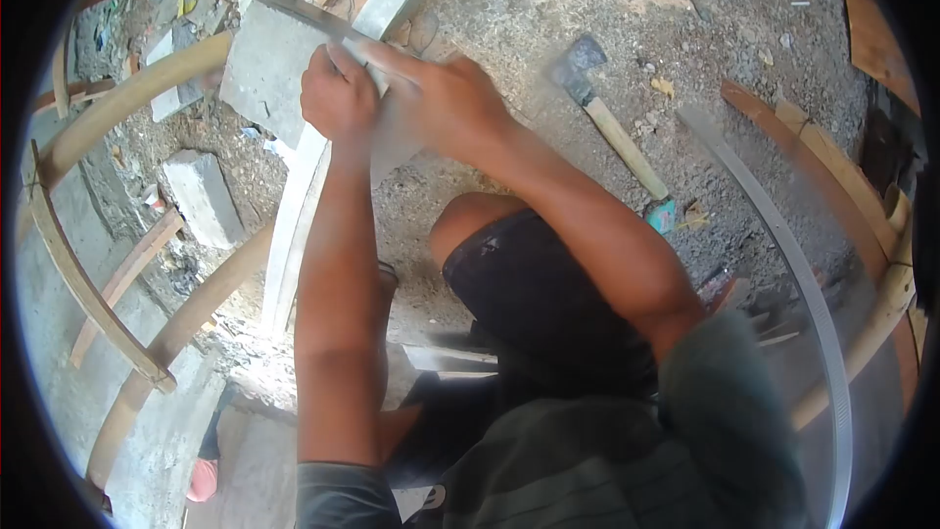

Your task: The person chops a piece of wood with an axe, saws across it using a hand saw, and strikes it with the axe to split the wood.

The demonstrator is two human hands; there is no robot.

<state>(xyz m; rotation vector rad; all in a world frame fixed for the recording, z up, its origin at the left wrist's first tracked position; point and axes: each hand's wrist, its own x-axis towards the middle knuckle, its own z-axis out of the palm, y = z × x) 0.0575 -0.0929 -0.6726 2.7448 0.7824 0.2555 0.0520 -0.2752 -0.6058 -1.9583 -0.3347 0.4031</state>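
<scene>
- Running beneath both hands, the pale strip (305, 176) passes from the top edge of the view down to the bright patch of ground left of the person's legs.
- The blade (311, 16), long, thin and dark, slants across the strip, its far end out over the slab.
- The right hand (455, 103) is closed about the near end of the blade, index finger laid along it; some blur here.
- The left hand (338, 93) is curled beside the right, over the strip; whether it grips strip or blade cannot be told.
- The slab (269, 78), flat and grey, lies just left of the left hand.
- The knee (475, 220), bent, shows below the right hand, between the two forearms.
- The hatchet (622, 142) lies on the ground to the right, head upward in the view, handle slanting down toward a small teal scrap (661, 216).
- The grey band (783, 230) curves down the right side, near brown boards (818, 162).
- The block (203, 198) lies at left, between two bamboo poles (137, 103).
</scene>
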